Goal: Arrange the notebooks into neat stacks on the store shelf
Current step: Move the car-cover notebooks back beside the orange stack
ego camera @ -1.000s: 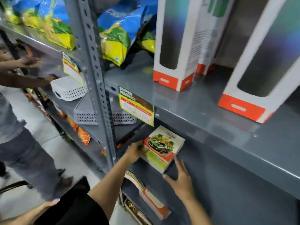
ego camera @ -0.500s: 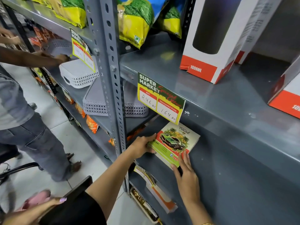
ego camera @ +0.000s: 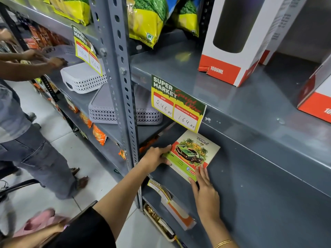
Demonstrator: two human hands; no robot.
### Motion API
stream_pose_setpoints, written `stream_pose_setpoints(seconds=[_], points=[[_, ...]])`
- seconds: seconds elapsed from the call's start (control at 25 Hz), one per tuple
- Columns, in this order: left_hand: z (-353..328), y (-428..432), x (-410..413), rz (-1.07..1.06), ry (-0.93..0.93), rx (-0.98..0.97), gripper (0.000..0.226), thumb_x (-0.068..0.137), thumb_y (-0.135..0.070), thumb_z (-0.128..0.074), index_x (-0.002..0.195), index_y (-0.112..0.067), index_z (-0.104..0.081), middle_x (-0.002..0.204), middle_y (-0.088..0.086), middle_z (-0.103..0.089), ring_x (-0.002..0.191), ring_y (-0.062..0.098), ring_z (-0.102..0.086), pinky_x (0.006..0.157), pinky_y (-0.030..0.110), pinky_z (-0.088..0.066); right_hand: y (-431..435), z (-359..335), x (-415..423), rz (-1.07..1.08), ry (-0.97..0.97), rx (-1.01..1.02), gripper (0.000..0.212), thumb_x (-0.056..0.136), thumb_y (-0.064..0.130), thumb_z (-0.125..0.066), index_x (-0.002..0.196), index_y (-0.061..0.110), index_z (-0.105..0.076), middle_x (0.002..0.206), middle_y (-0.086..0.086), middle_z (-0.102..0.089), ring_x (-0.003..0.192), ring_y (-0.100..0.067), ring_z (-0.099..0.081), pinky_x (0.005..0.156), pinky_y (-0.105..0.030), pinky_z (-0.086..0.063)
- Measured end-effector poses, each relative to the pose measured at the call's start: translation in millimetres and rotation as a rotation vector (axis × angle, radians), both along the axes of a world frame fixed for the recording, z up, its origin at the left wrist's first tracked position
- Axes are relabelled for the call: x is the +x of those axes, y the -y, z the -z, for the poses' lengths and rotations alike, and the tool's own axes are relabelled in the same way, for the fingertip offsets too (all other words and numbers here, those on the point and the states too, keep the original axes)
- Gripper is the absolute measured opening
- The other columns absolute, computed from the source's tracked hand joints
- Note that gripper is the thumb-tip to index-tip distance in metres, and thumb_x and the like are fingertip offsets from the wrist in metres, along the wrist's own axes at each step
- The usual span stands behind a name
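Grey steel shelf (ego camera: 250, 185), middle tier: one stack of notebooks (ego camera: 192, 155), green car cover on top, count within stack not discernible. Two hands on it: left hand (ego camera: 155, 157) at stack's 9 o'clock, curled round the left edge; right hand (ego camera: 206, 192) at its 5 o'clock, open, fingertips (ego camera: 201, 171) on the near corner. One price tag (ego camera: 177, 104) at 12 o'clock. Two baskets (ego camera: 84, 79) at 10 o'clock.

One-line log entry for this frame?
phase: squaring stack | left hand: on left edge of notebooks | right hand: flat at near corner | place: shelf under price tag
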State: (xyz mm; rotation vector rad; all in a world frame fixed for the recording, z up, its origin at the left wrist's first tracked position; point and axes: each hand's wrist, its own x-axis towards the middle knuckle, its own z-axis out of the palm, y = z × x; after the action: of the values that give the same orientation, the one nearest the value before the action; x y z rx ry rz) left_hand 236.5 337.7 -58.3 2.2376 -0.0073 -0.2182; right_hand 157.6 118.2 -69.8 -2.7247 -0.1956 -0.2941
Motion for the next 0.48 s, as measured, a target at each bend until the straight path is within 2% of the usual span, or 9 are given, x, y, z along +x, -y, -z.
stream_pose_setpoints(seconds=[0.16,0.24,0.28,0.36,0.48], points=[[-5,-2,-2,0.026,-0.013,-0.048,0.075,0.076,-0.016,-0.077,0.142,-0.016,-0.042,0.135,0.005,-0.059,0.128,0.016,-0.051,0.113,0.034,-0.036,-2,-2,-2,-0.016,0.016,0.029,0.053,0.079,0.029,-0.067,0.128,0.011,-0.057,0.140,-0.008,-0.050,0.113,-0.022,-0.062,0.066,-0.031,-0.061],[-2,-4,-6,0.013,-0.080,-0.244,0.084,0.075,-0.013,-0.078,0.146,-0.012,-0.033,0.143,0.007,-0.050,0.134,0.015,-0.044,0.116,0.037,-0.033,-6,-3,-6,0.054,-0.037,0.193,0.062,0.086,0.031,-0.060,0.142,0.015,-0.039,0.151,-0.006,-0.034,0.119,-0.017,-0.056,0.080,-0.035,-0.058],[-1,-5,-8,-0.012,-0.111,-0.331,0.083,0.076,-0.010,-0.076,0.146,-0.010,-0.031,0.144,0.007,-0.049,0.134,0.014,-0.043,0.116,0.039,-0.032,-8,-4,-8,0.109,-0.114,0.329,0.068,0.087,0.032,-0.058,0.146,0.018,-0.028,0.152,-0.006,-0.033,0.123,-0.016,-0.051,0.087,-0.037,-0.055],[-1,-4,-14,-0.035,-0.118,-0.405,0.071,0.081,-0.003,-0.070,0.143,-0.006,-0.036,0.137,0.007,-0.054,0.126,0.014,-0.049,0.115,0.039,-0.034,-12,-6,-9,0.181,-0.222,0.520,0.072,0.089,0.029,-0.057,0.149,0.020,-0.018,0.138,-0.009,-0.053,0.122,-0.024,-0.055,0.093,-0.039,-0.051],[-1,-3,-16,-0.045,-0.123,-0.446,0.059,0.085,0.003,-0.063,0.140,-0.005,-0.042,0.131,0.010,-0.060,0.119,0.014,-0.055,0.113,0.037,-0.038,-13,-6,-7,0.207,-0.258,0.560,0.068,0.089,0.024,-0.058,0.148,0.019,-0.023,0.121,-0.008,-0.066,0.113,-0.027,-0.062,0.092,-0.040,-0.051]])
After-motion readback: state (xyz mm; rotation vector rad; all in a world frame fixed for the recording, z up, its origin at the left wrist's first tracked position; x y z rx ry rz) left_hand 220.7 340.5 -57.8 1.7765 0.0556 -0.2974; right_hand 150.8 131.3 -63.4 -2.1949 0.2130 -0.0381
